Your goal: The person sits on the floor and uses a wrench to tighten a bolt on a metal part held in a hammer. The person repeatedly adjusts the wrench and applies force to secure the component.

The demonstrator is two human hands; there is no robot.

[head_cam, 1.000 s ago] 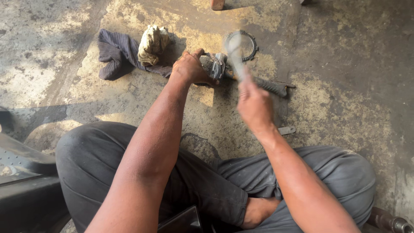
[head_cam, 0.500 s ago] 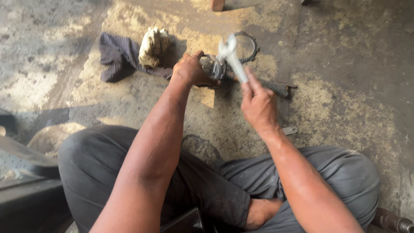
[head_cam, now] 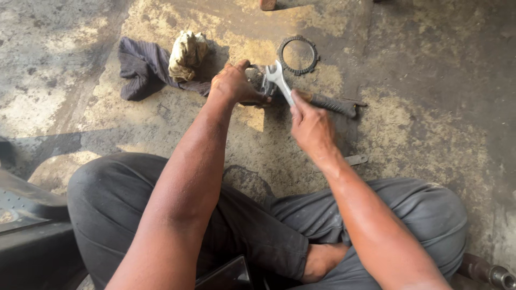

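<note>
I sit cross-legged on a stained concrete floor. My left hand presses down on a small metal part on the floor, mostly hidden under the fingers. My right hand grips the handle of a silver adjustable wrench, whose head rests against that part. A dark-handled tool lies on the floor just behind the wrench.
A toothed metal ring lies flat beyond the hands. A dark cloth and a crumpled pale rag lie at the left. A small metal strip lies near my right forearm. A black plastic panel stands at lower left.
My right hand has swung the wrench down from a raised position onto the part under my left hand. My left hand has stayed in place.
</note>
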